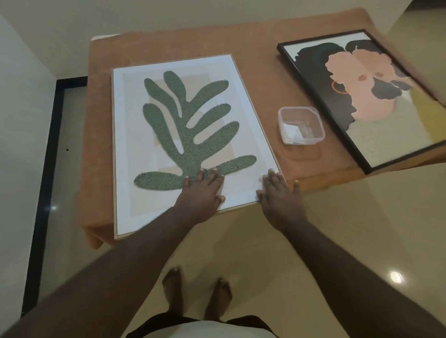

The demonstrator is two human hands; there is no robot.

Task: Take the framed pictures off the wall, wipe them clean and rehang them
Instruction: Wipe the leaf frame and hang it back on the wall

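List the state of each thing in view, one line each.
Leaf picture: flat on table, overhanging near edge.
Black-framed picture: flat, untouched.
Plastic container: lidless, upright.
Left hand: open, pressing the leaf picture.
Right hand: open, resting on its corner.

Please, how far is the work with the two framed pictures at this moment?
Done: both pictures are off the wall and lie flat on the brown-covered table.
In hand: the left hand presses flat on the leaf picture; the right hand rests at its near right corner, seemingly over something white, perhaps a wipe.
Left: whether the black-framed picture beyond the clear plastic container is clean cannot be told. Neither is rehung.
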